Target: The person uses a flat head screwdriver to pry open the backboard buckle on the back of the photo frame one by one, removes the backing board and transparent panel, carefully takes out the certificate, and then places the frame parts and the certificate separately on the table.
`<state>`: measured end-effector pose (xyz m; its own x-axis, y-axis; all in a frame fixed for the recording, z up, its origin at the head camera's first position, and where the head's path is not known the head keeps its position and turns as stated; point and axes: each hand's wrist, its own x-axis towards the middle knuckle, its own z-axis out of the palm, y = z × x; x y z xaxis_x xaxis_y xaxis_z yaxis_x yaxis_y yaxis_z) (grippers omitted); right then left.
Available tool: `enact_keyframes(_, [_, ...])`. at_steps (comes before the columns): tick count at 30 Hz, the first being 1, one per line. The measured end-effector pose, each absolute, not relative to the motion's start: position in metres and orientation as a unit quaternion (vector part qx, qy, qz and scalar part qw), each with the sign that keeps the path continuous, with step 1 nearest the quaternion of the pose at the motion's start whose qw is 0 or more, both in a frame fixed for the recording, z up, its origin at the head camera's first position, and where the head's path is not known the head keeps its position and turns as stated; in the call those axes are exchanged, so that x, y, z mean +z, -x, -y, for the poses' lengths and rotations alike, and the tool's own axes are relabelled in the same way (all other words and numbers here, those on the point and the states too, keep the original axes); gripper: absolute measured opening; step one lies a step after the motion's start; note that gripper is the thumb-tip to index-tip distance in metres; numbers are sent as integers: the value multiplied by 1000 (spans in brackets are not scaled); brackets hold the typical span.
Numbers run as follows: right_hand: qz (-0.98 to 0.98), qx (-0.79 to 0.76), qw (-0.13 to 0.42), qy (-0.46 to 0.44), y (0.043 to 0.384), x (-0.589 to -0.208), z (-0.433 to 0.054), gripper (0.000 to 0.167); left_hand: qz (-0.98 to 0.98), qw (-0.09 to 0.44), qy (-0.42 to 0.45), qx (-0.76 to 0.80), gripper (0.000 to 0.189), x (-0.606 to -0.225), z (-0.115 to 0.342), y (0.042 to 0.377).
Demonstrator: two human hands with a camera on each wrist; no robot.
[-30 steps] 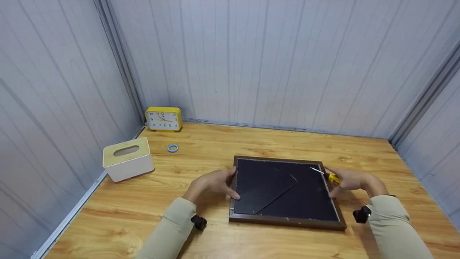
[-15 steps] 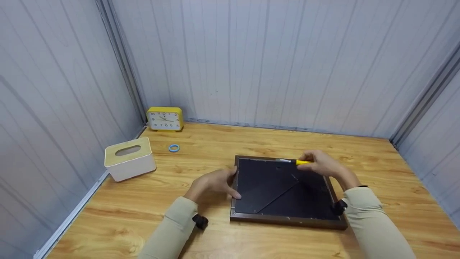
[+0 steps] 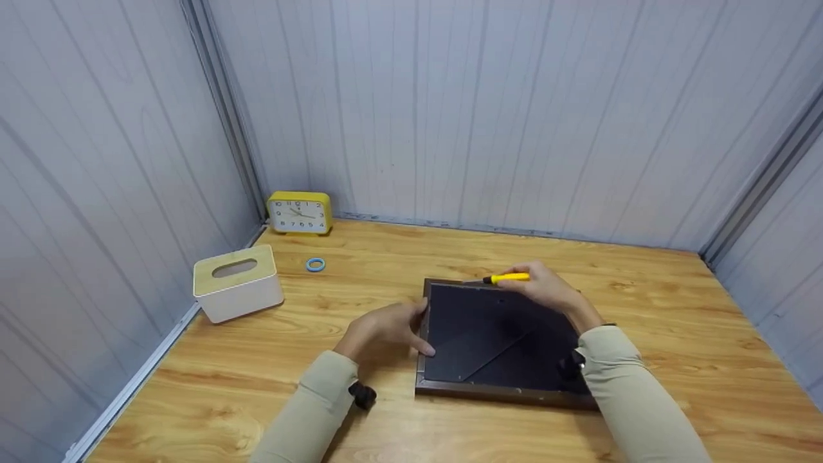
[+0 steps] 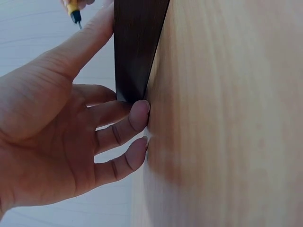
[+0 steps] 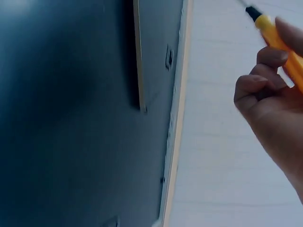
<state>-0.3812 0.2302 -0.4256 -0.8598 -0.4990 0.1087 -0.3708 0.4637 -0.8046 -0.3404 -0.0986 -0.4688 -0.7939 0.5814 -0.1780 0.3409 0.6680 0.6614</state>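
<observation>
right of tissue box [image 3: 239, 297] and clock [image 3: 299, 213], clamps left hand [image 3: 389, 326] on left edge of a picture frame [image 3: 479, 341], back up on the bench [image 3: 212, 392]; grips a yellow screwdriver [image 3: 511, 277] near picture frame's far edge in curled right hand [image 3: 545, 287].

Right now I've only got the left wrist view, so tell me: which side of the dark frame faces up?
Observer: The back. In the head view, the frame lies with its black backing up.
Operator: Anything at its far edge?
Observer: Yes, the head view shows a yellow-handled screwdriver in the right hand, its shaft over that edge; I can't tell whether it touches.
Operator: And anything small off to its left?
Observer: Yes, a blue ring, lying flat beyond the left hand.
</observation>
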Motion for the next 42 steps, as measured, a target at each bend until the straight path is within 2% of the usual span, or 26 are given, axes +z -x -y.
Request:
enact_keyframes(10, [-843, -477, 90, 232, 383, -442, -204, 34, -898, 188, -266, 295, 115, -468, 98, 342])
enact_keyframes(16, [-828, -517, 125, 178, 382, -450, -186, 34, -902, 186, -264, 286, 116, -467, 98, 342])
enact_keyframes(23, [-796, -559, 173, 155, 381, -457, -180, 37, -898, 197, -261, 295, 116, -467, 99, 342])
enact_keyframes(34, [-812, -535, 162, 167, 384, -457, -179, 38, -900, 185, -252, 305, 117, -467, 100, 343])
enact_keyframes(42, [-823, -530, 148, 142, 383, -453, -169, 34, -899, 186, -262, 298, 115, -467, 97, 342])
